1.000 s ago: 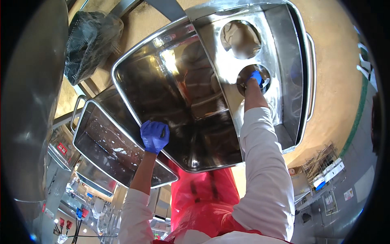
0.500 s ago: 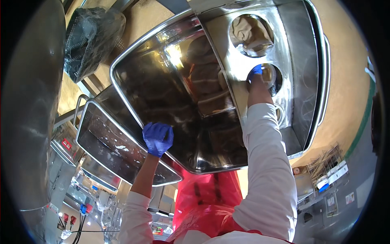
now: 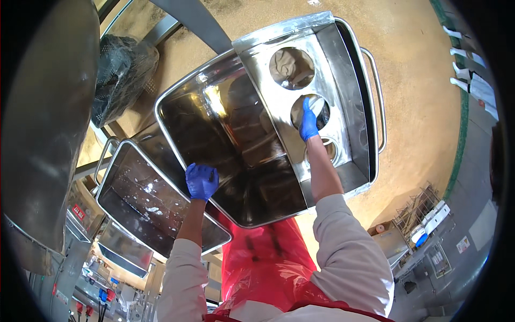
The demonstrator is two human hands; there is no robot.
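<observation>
Work at the steel insert [image 3: 322,86] along the large tub's [image 3: 257,193] right edge looks under way, though what is done or left you cannot tell here. Your right hand [image 3: 308,119], fingers close together, grip unclear, is at its middle opening [image 3: 318,106]; your left hand [image 3: 202,181] curls fist-like at the tub's left rim. Crumpled brown material [image 3: 291,67] shows through the far opening, white flecks [image 3: 150,188] in the neighbouring tub [image 3: 120,196].

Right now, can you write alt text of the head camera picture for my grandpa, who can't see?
A blue-gloved right hand is at a round hole in a shiny metal tray over a deep silver metal tub. The blue-gloved left hand grips the tub's rim. Below is a glossy red plastic apron.
</observation>
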